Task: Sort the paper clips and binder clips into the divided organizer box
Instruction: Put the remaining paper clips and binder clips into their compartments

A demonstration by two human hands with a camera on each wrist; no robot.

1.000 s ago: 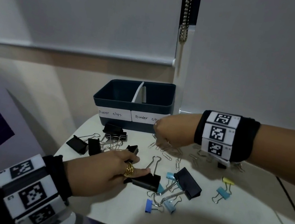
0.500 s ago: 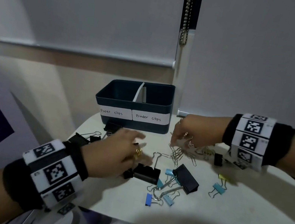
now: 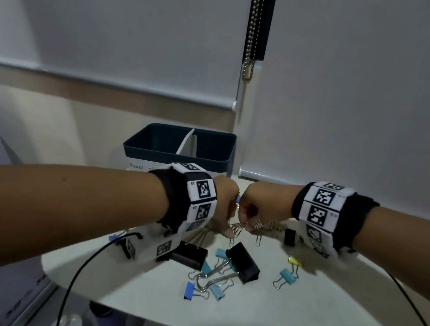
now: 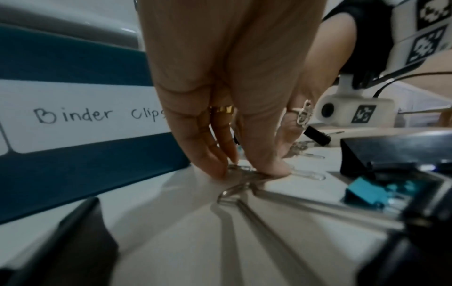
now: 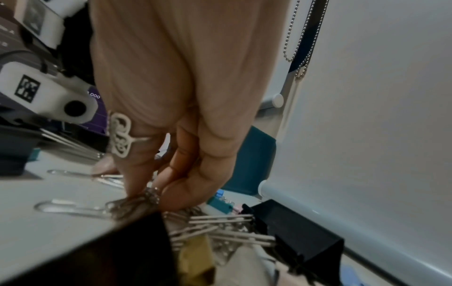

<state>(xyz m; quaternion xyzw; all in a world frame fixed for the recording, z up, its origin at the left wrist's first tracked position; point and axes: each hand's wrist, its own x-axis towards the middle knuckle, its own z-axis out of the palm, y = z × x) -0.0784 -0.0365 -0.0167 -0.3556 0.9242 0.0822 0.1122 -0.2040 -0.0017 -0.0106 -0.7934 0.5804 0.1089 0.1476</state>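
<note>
The dark blue divided organizer box (image 3: 153, 149) stands at the back of the white table (image 3: 295, 320), labelled "Paper clips" and "Binder clips" (image 4: 80, 116). Both hands meet just in front of it over a pile of silver paper clips (image 3: 238, 228). In the left wrist view, my left hand (image 4: 244, 171) pinches paper clips (image 4: 240, 168) against the tabletop between fingertips and thumb. My right hand (image 5: 156, 199) pinches a small bunch of paper clips (image 5: 127, 207) low over the table. Large black binder clips (image 3: 243, 262) and small blue ones (image 3: 285, 276) lie nearer me.
More black binder clips (image 3: 189, 254) sit under my left wrist, and one small black clip (image 3: 289, 237) and a yellow one (image 3: 294, 261) lie by my right wrist. A black cable (image 3: 80, 268) hangs off the table's left edge. A bead chain (image 3: 253, 26) hangs behind the box.
My left hand left the black binder clip and moved forward and right to the paper clip pile. My right hand shifted left to meet it, both now pinching paper clips.
</note>
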